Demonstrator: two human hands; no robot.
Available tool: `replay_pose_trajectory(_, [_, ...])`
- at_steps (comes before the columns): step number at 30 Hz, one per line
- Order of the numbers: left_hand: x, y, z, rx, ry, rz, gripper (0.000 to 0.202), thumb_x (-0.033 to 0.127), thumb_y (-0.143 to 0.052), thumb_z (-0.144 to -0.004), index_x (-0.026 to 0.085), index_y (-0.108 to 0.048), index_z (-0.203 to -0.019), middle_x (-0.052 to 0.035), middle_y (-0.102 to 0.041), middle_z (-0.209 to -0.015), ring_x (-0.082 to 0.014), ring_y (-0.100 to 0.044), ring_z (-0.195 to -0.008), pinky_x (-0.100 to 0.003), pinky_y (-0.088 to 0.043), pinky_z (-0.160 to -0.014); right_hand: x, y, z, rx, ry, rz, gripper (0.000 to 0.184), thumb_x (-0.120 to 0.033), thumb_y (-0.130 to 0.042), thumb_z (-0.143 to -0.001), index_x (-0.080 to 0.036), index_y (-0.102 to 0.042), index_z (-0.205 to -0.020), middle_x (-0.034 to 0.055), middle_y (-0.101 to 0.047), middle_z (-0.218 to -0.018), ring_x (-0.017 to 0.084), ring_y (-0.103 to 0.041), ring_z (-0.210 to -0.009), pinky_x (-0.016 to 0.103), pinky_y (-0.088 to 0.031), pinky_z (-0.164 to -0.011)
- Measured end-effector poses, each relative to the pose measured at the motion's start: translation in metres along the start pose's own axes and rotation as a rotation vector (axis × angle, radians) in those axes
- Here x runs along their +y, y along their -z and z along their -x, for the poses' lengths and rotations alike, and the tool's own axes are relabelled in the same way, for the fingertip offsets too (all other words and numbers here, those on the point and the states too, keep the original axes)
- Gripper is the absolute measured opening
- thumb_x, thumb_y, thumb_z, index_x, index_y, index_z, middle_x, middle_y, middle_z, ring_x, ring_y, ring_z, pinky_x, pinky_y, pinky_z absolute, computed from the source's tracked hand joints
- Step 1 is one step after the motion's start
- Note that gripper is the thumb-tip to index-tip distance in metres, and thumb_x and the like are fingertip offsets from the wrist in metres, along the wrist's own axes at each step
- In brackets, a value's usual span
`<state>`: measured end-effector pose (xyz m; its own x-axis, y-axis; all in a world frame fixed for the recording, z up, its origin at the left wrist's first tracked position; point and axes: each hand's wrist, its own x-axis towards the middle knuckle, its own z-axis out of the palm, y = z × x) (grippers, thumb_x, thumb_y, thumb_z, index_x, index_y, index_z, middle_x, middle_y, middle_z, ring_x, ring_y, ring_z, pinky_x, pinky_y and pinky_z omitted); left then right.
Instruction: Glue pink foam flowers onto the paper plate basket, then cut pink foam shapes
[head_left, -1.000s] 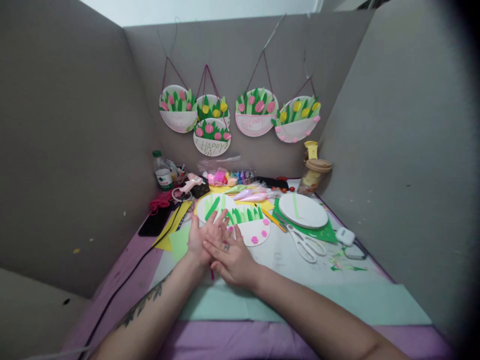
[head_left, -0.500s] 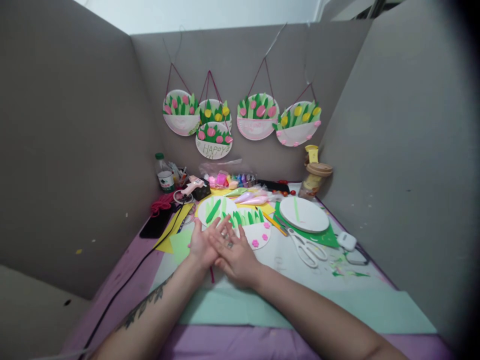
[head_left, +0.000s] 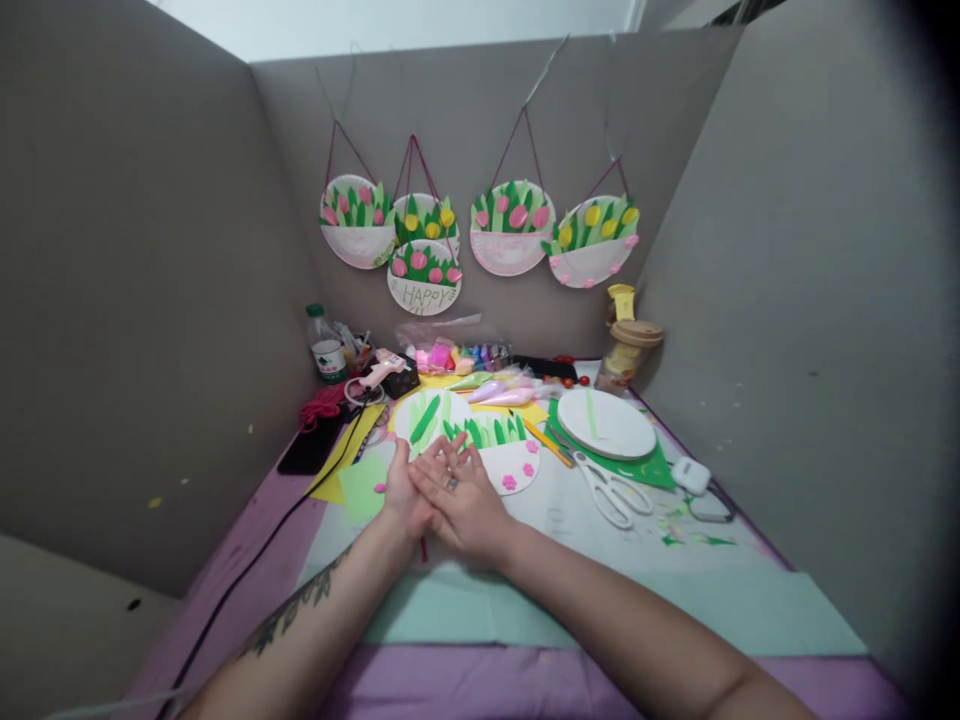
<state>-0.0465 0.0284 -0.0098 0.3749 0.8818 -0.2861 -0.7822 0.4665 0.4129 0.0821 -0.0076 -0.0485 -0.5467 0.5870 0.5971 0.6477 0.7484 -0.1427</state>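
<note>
Two bare hands meet over the middle of a craft table, forearms reaching in from the bottom edge. The left hand [head_left: 405, 492], on a tattooed forearm, is turned palm up; the right hand [head_left: 471, 512], wearing a ring, lies across it. The hands are together, fingers stretched out rather than curled into a fist; whether anything sits between the palms cannot be told.

Just beyond the fingertips lies a white half-plate [head_left: 513, 463], flat on the table and partly hidden behind the right hand's fingers. Green paper leaves [head_left: 489, 432] rise along its straight edge, and pink flowers [head_left: 509, 482] dot its curved rim. Whether the fingers touch it is unclear. Behind it and to the left, beyond the left hand, is a round white plate [head_left: 406, 410] with loose green strips on it.

Beside the left hand is a light green paper [head_left: 360, 492], with a small pink piece [head_left: 379, 488] near the thumb side. A short dark pink strip [head_left: 424, 549] shows just below the joined hands. To the right, apart from the right hand, rest white-handled scissors [head_left: 609, 497], then white plates [head_left: 611, 425] on a green sheet [head_left: 651, 470]. Finished-looking flower plates [head_left: 510, 255] hang by cords on the grey wall behind.
</note>
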Motion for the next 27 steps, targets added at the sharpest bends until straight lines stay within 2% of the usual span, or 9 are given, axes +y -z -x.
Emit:
replay_pose_trajectory(3, [0.002, -0.001, 0.0, -0.036, -0.028, 0.006, 0.07, 0.063, -0.025, -0.089, 0.015, -0.032, -0.139, -0.0192, -0.048, -0.137, -0.0291, -0.057, -0.113, -0.048, -0.045, -0.095, 0.0, 0.002, 0.0, 0.005, -0.034, 0.004, 0.051, -0.033, -0.045, -0.091, -0.02, -0.04, -0.14, 0.004, -0.047, -0.141, 0.035, -0.013, -0.141, 0.065, -0.013, -0.109])
replay_pose_trajectory(5, [0.003, 0.001, 0.0, -0.08, -0.078, 0.013, 0.07, 0.065, -0.023, -0.089, 0.017, -0.032, -0.139, -0.0172, -0.047, -0.139, -0.0279, -0.057, -0.113, -0.047, -0.046, -0.094, -0.001, 0.003, 0.0, -0.001, 0.006, -0.001, 0.051, -0.033, -0.045, -0.09, -0.021, -0.041, -0.14, 0.0036, -0.048, -0.14, 0.033, -0.014, -0.142, 0.064, -0.012, -0.11])
replay_pose_trajectory(7, [0.003, 0.003, -0.001, -0.063, -0.061, -0.003, 0.07, 0.065, -0.024, -0.088, 0.017, -0.032, -0.139, -0.0173, -0.046, -0.14, -0.028, -0.057, -0.113, -0.047, -0.046, -0.094, -0.002, 0.003, -0.001, 0.008, 0.035, 0.003, 0.051, -0.034, -0.046, -0.09, -0.021, -0.042, -0.139, 0.0038, -0.05, -0.139, 0.032, -0.016, -0.141, 0.063, -0.011, -0.111])
replay_pose_trajectory(10, [0.002, 0.003, -0.001, -0.012, 0.006, -0.031, 0.072, 0.064, -0.025, -0.089, 0.014, -0.03, -0.14, -0.0198, -0.045, -0.14, -0.0295, -0.056, -0.114, -0.047, -0.046, -0.094, -0.001, 0.004, -0.002, 0.042, 0.004, 0.037, 0.049, -0.031, -0.046, -0.09, -0.02, -0.044, -0.138, 0.0051, -0.051, -0.138, 0.034, -0.017, -0.141, 0.064, -0.011, -0.11])
replay_pose_trajectory(14, [0.002, 0.001, 0.0, -0.064, -0.075, -0.017, 0.074, 0.066, -0.022, -0.088, 0.017, -0.028, -0.142, -0.0164, -0.045, -0.141, -0.0283, -0.054, -0.117, -0.046, -0.045, -0.095, 0.0, 0.003, 0.0, 0.075, 0.054, 0.054, 0.048, -0.034, -0.048, -0.089, -0.021, -0.046, -0.136, 0.0049, -0.053, -0.136, 0.034, -0.018, -0.141, 0.064, -0.009, -0.11])
replay_pose_trajectory(18, [0.001, 0.001, 0.0, 0.015, 0.003, -0.042, 0.075, 0.064, -0.024, -0.089, 0.013, -0.028, -0.142, -0.0185, -0.045, -0.14, -0.0281, -0.056, -0.115, -0.043, -0.045, -0.095, 0.001, -0.001, -0.001, 0.139, 0.057, 0.088, 0.045, -0.036, -0.048, -0.09, -0.021, -0.05, -0.133, 0.0041, -0.054, -0.135, 0.033, -0.017, -0.141, 0.062, -0.007, -0.111])
replay_pose_trajectory(20, [0.001, 0.002, 0.0, 0.002, 0.006, -0.034, 0.076, 0.065, -0.024, -0.088, 0.013, -0.027, -0.143, -0.0185, -0.046, -0.139, -0.0282, -0.057, -0.113, -0.043, -0.045, -0.094, 0.003, -0.003, 0.0, 0.146, 0.041, 0.109, 0.044, -0.035, -0.048, -0.091, -0.021, -0.051, -0.132, 0.0039, -0.054, -0.135, 0.034, -0.017, -0.141, 0.062, -0.006, -0.111])
replay_pose_trajectory(23, [0.001, 0.005, -0.002, -0.035, -0.052, -0.012, 0.074, 0.065, -0.025, -0.088, 0.017, -0.025, -0.144, -0.0159, -0.047, -0.139, -0.027, -0.059, -0.111, -0.043, -0.047, -0.093, 0.004, -0.006, 0.001, 0.15, 0.088, 0.102, 0.045, -0.038, -0.05, -0.089, -0.022, -0.052, -0.131, 0.0038, -0.056, -0.134, 0.034, -0.018, -0.14, 0.063, -0.008, -0.11])
replay_pose_trajectory(27, [-0.005, 0.008, -0.003, -0.006, 0.03, -0.04, 0.074, 0.065, -0.028, -0.088, 0.016, -0.028, -0.144, -0.0183, -0.048, -0.137, -0.0278, -0.058, -0.113, -0.043, -0.046, -0.095, 0.003, -0.006, 0.0, 0.223, 0.042, 0.087, 0.039, -0.032, -0.052, -0.089, -0.022, -0.056, -0.126, 0.004, -0.06, -0.128, 0.033, -0.022, -0.139, 0.062, -0.012, -0.11])
